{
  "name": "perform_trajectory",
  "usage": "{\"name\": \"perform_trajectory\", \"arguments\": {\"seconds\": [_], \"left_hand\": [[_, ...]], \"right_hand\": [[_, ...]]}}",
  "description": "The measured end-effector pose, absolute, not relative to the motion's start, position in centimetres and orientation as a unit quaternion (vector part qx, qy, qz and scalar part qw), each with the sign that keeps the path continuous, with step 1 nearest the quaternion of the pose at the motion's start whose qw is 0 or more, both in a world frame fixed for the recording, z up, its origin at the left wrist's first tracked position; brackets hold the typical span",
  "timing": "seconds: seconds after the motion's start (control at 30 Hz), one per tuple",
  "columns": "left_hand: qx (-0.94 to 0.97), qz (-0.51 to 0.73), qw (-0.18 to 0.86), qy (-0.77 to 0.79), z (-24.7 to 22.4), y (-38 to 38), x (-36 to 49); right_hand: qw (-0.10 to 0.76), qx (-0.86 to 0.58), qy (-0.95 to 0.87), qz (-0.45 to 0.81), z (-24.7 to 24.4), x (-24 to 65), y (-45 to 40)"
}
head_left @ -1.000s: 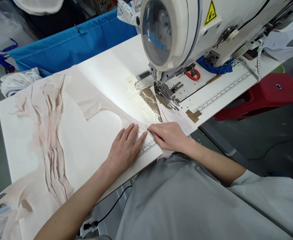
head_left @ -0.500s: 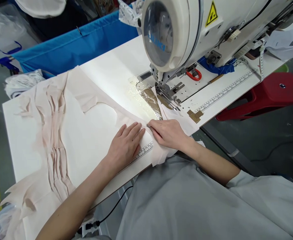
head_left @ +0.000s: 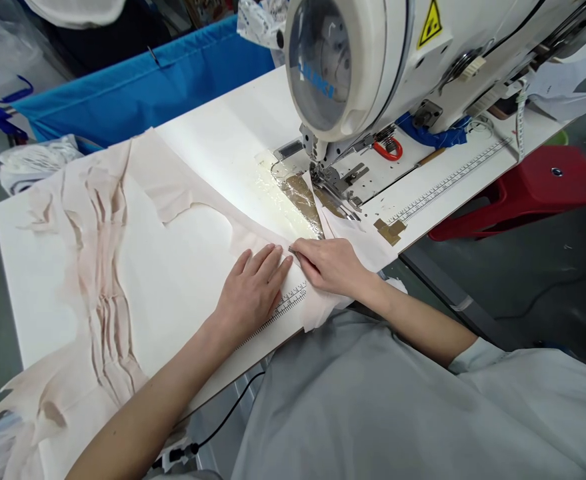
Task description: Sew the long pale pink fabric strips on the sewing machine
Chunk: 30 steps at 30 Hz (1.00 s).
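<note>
Flat and only slightly spread, the left hand (head_left: 253, 290) presses the pale pink fabric (head_left: 203, 193) — its fingers nearly meeting the right hand (head_left: 330, 265), which pinches a small metal piece (head_left: 293, 251) against that cloth. Beyond the right hand stands the sewing machine (head_left: 343, 67).

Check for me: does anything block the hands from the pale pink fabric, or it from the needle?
Nothing visible does. The left hand lies on the pale pink fabric; the right hand, holding a small grey item, touches it too. Pale cloth also reaches the needle area of the sewing machine.
</note>
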<state>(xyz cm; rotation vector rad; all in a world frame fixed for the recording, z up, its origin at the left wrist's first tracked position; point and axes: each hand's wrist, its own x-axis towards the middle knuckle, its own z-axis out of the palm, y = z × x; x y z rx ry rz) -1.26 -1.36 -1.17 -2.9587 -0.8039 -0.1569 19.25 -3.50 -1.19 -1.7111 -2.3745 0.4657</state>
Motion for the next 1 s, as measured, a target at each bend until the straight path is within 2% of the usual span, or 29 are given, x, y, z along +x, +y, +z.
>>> {"name": "perform_trajectory", "arguments": {"seconds": [0.13,0.4,0.73,1.0], "left_hand": [[-0.962,-0.042,0.042,-0.268,-1.2,-1.5,-1.2],[-0.956,-0.072,0.019,-0.285,-1.1,-1.3,-0.9],[-0.963,-0.074,0.025,-0.258,-1.6,-1.4,-1.0],[-0.962,-0.063,0.005,-0.266,-1.4,-1.4,-0.9]], "right_hand": [[0.047,-0.558,-0.815,0.150,-0.2,20.7,-4.4],[0.043,-0.576,-0.803,0.144,-0.3,20.7,-4.6],[0.150,-0.589,-0.775,0.173,-1.8,19.9,-4.1],[0.096,-0.583,-0.791,0.159,-1.1,19.3,-3.7]]}}
